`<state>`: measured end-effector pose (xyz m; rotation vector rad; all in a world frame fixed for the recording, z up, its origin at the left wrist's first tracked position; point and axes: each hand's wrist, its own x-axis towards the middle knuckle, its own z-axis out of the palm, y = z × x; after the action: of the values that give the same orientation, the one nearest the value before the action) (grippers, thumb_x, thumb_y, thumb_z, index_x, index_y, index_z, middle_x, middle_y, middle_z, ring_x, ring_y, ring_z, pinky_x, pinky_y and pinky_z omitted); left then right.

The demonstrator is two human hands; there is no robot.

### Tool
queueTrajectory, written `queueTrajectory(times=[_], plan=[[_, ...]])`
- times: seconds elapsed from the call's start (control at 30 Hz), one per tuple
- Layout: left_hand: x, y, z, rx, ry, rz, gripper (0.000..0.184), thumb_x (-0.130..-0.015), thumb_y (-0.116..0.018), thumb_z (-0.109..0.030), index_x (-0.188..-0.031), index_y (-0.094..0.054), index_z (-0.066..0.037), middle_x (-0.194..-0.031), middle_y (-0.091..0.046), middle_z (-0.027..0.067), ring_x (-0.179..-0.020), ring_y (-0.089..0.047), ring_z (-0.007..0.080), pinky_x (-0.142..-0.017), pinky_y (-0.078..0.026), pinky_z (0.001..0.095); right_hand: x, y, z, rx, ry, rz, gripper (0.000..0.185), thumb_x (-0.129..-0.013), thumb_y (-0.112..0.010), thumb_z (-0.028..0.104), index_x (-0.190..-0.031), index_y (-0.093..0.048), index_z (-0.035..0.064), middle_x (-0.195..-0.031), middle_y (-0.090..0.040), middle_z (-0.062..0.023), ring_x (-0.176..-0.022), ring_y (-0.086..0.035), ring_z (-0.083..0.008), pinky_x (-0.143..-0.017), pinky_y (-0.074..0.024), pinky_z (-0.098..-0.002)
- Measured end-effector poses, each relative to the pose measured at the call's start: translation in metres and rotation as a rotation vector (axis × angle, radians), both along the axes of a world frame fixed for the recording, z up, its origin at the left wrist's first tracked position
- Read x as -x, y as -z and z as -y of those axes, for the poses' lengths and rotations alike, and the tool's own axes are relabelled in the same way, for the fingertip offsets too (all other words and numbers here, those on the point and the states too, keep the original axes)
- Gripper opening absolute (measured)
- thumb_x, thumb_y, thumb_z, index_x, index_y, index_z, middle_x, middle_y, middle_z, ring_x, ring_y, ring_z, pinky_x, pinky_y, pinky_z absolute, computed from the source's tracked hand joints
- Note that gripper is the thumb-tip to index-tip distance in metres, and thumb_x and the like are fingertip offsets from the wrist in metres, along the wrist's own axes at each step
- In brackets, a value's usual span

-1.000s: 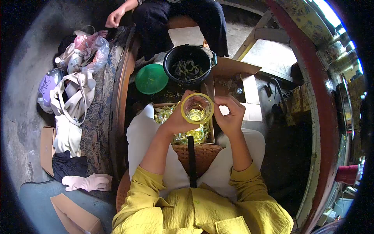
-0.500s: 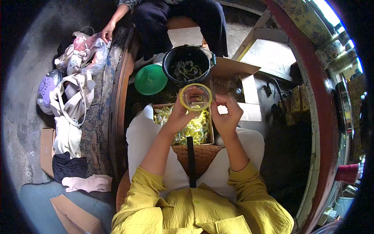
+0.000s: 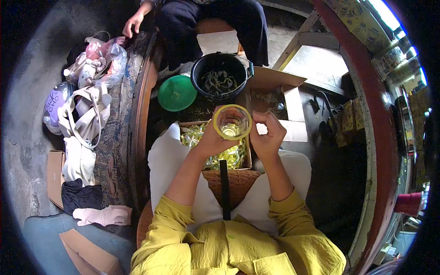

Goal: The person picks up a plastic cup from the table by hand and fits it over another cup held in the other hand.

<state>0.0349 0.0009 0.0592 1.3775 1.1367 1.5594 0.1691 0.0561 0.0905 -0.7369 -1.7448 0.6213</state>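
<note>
My left hand [image 3: 213, 139] is wrapped round a clear plastic cup [image 3: 233, 130] with a yellow rim, its round opening turned up toward me. My right hand [image 3: 267, 132] is closed in a pinch at the right side of that rim; whatever lies between its fingertips is too small to make out. Below both hands, a box [image 3: 249, 158] between my knees holds a heap of yellow-green, shiny strips [image 3: 213, 160]. Just beyond the cup stands a black bucket [image 3: 196, 87] with similar strips inside.
A green round lid or basin [image 3: 177, 93] lies left of the bucket, and an open cardboard box [image 3: 294, 105] to its right. Another person's hand [image 3: 134, 24] is at upper left, near bags and cloths [image 3: 87, 107] on a patterned bench. A red-brown post [image 3: 385, 151] rises at right.
The cup has tilted and shifted slightly right, so more of its inside shows. The other person's hand has lifted away from the plastic bag.
</note>
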Motion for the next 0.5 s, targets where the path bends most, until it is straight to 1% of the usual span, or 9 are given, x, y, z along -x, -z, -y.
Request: queueTrajectory(times=[0.07, 0.2, 0.3, 0.5], plan=[[0.0014, -0.0016, 0.0007, 0.046, 0.011, 0.032, 0.062, -0.059, -0.072, -0.006, -0.112, -0.039, -0.007, -0.106, -0.048, 0.0056, -0.101, -0.048, 0.0156, -0.085, -0.039, 0.0291, -0.0009, 0.0020, -0.0022, 0.069, -0.047, -0.047, 0.012, -0.067, -0.064, -0.004, -0.077, -0.060, 0.0002, -0.073, -0.062, -0.0111, -0.065, -0.061, -0.0187, -0.059, -0.0474, -0.0265], [0.0049, -0.0037, 0.0011, 0.044, 0.091, 0.097, 0.061, -0.059, -0.073, -0.008, -0.110, -0.040, -0.007, -0.104, -0.049, 0.0044, -0.099, -0.048, 0.0144, -0.084, -0.040, 0.0287, -0.0013, 0.0039, -0.0016, 0.047, -0.067, -0.043, 0.012, -0.066, -0.064, -0.004, -0.077, -0.061, 0.0005, -0.074, -0.063, -0.0111, -0.066, -0.062, -0.0185, -0.060, -0.0475, -0.0262], [0.0023, -0.0051, 0.0025, 0.057, 0.092, 0.111, 0.060, -0.058, -0.073, -0.007, -0.109, -0.041, -0.007, -0.103, -0.049, 0.0040, -0.097, -0.048, 0.0137, -0.083, -0.040, 0.0287, -0.0011, 0.0025, -0.0016, 0.051, -0.064, -0.041, 0.012, -0.066, -0.064, -0.005, -0.076, -0.061, 0.0004, -0.075, -0.063, -0.0113, -0.067, -0.062, -0.0189, -0.060, -0.0476, -0.0263], [0.0100, -0.0030, 0.0030, 0.086, 0.123, 0.071, 0.061, -0.057, -0.072, -0.005, -0.110, -0.042, -0.007, -0.103, -0.049, 0.0040, -0.096, -0.048, 0.0131, -0.083, -0.041, 0.0279, -0.0028, 0.0035, -0.0020, 0.030, -0.076, -0.010, 0.012, -0.066, -0.064, -0.004, -0.076, -0.061, 0.0002, -0.075, -0.063, -0.0114, -0.067, -0.062, -0.0195, -0.061, -0.0484, -0.0271]])
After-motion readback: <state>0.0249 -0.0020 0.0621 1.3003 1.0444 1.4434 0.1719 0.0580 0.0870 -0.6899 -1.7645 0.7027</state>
